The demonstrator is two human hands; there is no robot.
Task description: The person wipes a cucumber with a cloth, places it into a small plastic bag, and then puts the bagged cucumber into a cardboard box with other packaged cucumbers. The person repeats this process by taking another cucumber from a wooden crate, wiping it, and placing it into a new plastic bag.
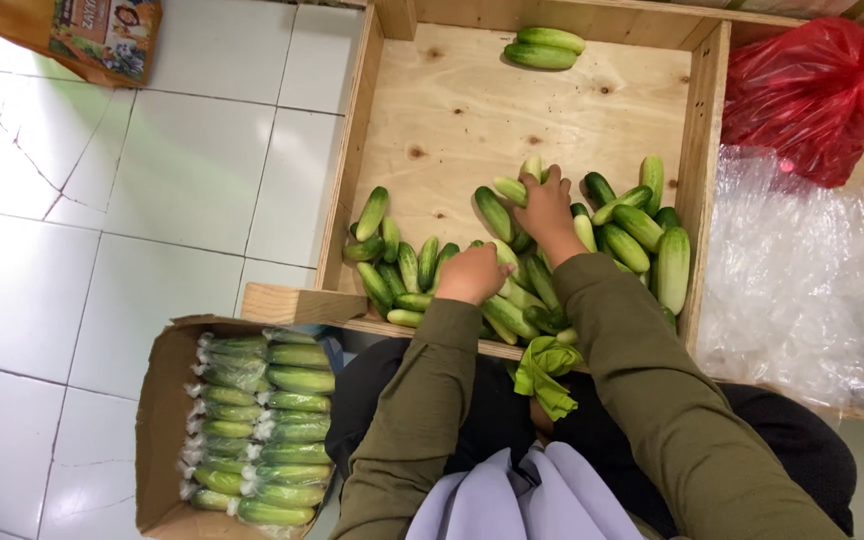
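A wooden crate (694, 160) holds a heap of loose green cucumbers (642, 235) along its near side. My left hand (472, 274) rests knuckles up on the cucumbers near the crate's front edge, fingers curled down into the pile. My right hand (545, 205) reaches a little farther in and closes around a pale green cucumber (512, 189) at the top of the heap. Two more cucumbers (544, 48) lie alone at the far end of the crate. Both arms wear olive green sleeves.
A cardboard box (155, 410) at lower left is filled with cucumbers wrapped in clear plastic (262, 430). A red plastic bag (810, 95) and clear plastic sheeting (802, 290) lie to the right. A printed carton (92, 35) sits on the white tiled floor.
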